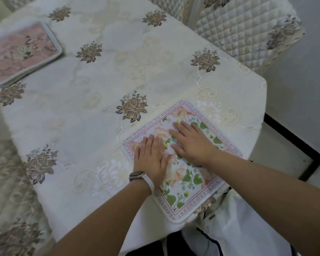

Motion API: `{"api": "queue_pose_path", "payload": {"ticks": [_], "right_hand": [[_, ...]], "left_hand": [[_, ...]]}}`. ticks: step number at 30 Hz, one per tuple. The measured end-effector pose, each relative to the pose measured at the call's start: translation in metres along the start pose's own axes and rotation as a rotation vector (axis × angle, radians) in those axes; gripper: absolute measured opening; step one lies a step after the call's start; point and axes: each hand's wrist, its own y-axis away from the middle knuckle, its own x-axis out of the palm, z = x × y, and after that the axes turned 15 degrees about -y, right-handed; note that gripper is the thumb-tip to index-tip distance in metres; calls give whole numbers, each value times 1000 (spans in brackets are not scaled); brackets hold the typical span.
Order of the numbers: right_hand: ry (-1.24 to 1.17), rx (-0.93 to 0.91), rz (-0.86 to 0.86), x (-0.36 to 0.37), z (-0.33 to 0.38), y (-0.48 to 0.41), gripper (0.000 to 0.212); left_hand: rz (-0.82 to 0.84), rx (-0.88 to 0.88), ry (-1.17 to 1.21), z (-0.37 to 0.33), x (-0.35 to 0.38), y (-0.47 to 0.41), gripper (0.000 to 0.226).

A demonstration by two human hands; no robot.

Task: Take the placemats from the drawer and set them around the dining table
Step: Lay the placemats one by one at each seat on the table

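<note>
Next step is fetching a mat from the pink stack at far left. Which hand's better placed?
Left. The left hand lies flat on the floral placemat, on the side nearer the pink placemat stack. The right hand would have to cross over it.

Both arms reach in from lower frame; left hand (pixel 151 156) and right hand (pixel 192 143) flat, palms down, fingers extended, side by side.
</note>
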Motion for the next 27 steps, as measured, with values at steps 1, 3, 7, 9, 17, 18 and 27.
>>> {"api": "queue_pose_path", "payload": {"ticks": [1,3,7,9,17,18,27], "right_hand": [[12,-5,2,2,5,-10,59],[42,-6,9,6,13,-27,61],[82,2,31,8,17,-54,59],[95,10,33,8,16,-61,59],[87,146,-46,-14,-15,-73,65],[77,169,-59,-18,-23,-70,66],[63,400,-146,-29,-39,1,71]], "left_hand": [[9,-7,-29,2,1,-11,61],[9,-49,-53,6,1,-30,58],[25,-90,-111,14,3,-56,57],[26,-87,-129,19,3,-59,57],[33,-142,-178,42,-2,-58,70],[42,-158,-175,46,-3,-57,70],[82,-397,-32,69,-4,-14,71]]}}
